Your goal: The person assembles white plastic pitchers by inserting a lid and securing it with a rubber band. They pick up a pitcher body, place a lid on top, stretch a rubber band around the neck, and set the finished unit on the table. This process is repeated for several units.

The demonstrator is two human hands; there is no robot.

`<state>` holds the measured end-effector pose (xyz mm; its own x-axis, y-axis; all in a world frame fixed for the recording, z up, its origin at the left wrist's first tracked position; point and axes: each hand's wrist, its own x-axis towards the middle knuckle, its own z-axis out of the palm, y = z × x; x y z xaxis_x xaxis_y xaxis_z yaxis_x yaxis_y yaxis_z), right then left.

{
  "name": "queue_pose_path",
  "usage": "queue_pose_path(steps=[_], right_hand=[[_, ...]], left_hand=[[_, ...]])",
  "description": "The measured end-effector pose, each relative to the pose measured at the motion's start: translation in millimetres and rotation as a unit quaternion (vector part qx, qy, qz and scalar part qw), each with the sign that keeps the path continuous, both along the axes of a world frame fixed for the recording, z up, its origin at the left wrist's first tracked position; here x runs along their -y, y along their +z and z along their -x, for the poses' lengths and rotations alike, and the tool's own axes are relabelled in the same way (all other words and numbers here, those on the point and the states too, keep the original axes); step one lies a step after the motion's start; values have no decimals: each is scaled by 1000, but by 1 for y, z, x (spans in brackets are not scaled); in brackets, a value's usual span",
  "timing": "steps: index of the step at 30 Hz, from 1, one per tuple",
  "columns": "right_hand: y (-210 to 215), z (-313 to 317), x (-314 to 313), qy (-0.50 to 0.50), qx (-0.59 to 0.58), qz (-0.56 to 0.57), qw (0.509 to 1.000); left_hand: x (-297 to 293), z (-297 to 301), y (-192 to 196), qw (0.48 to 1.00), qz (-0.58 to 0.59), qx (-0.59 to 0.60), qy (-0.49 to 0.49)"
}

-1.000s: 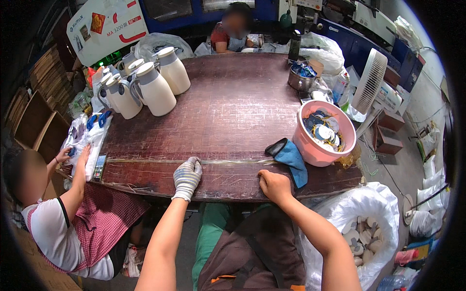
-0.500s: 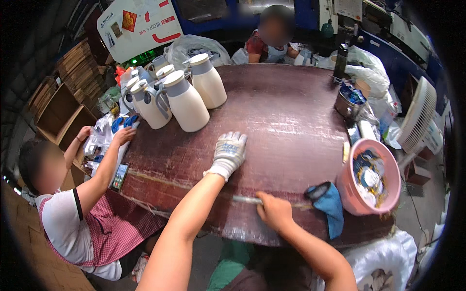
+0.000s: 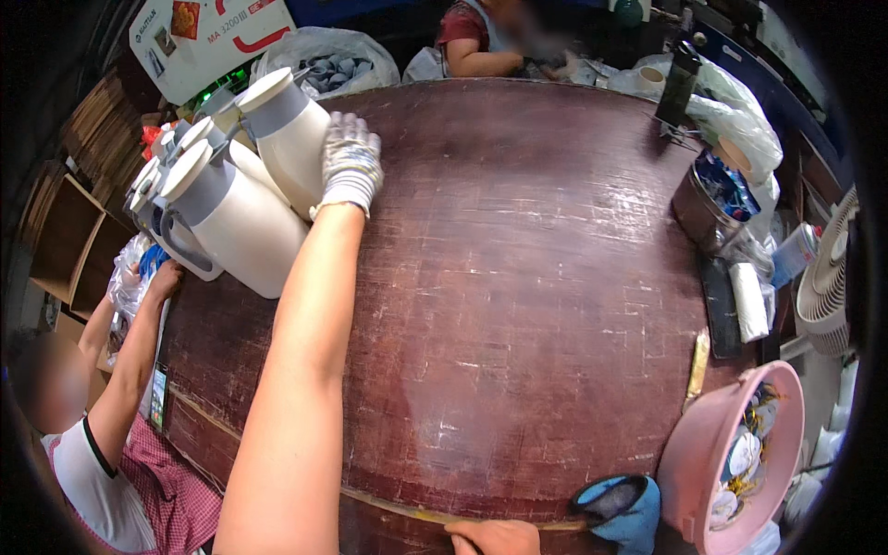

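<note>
My left hand (image 3: 351, 159), in a white knit glove, reaches far across the table. Its outstretched fingers lie against, or very close beside, the right side of a cream vacuum jug (image 3: 289, 139) with a grey collar and white lid. A second cream jug (image 3: 242, 222) stands nearer, left of my forearm, its grey handle turned left. More such jugs crowd behind them, partly hidden. My bare right hand (image 3: 495, 538) is curled at the table's near edge, cut off by the picture; what it holds is hidden. Right of it lies a blue cloth sleeve (image 3: 622, 509).
A pink bucket (image 3: 680, 453) of small parts stands at the near right. Beyond it are a white roll (image 3: 748, 301), a metal pot (image 3: 700, 208) with blue packets and a dark bottle (image 3: 680, 83). One co-worker (image 3: 102, 490) handles plastic bags at left; another (image 3: 470, 46) sits opposite.
My left hand has moved forward and left, from the bare tabletop to the jug. My right hand now sits lower in view, and the thin grey strip at its fingers no longer shows. The view has shifted.
</note>
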<state>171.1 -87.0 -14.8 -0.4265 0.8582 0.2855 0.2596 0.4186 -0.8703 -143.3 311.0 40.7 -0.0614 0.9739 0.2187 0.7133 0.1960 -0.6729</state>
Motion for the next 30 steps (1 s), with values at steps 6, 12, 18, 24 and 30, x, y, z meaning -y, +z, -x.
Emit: queue_pose_path(steps=[6, 12, 18, 24, 30], right_hand=[[5, 3, -5, 4, 24, -4, 1000], [2, 3, -4, 3, 38, -31, 999], [3, 5, 1, -4, 60, -34, 998], [1, 5, 8, -31, 64, -59, 996], [-1, 3, 9, -22, 58, -73, 995]], left_hand=[[9, 45, -1, 991, 46, -99, 75], [56, 100, -38, 995, 43, -66, 59], [110, 121, -58, 994, 16, 15, 110], [138, 118, -59, 972, 13, 138, 188], [207, 113, -83, 940, -222, 232, 119]])
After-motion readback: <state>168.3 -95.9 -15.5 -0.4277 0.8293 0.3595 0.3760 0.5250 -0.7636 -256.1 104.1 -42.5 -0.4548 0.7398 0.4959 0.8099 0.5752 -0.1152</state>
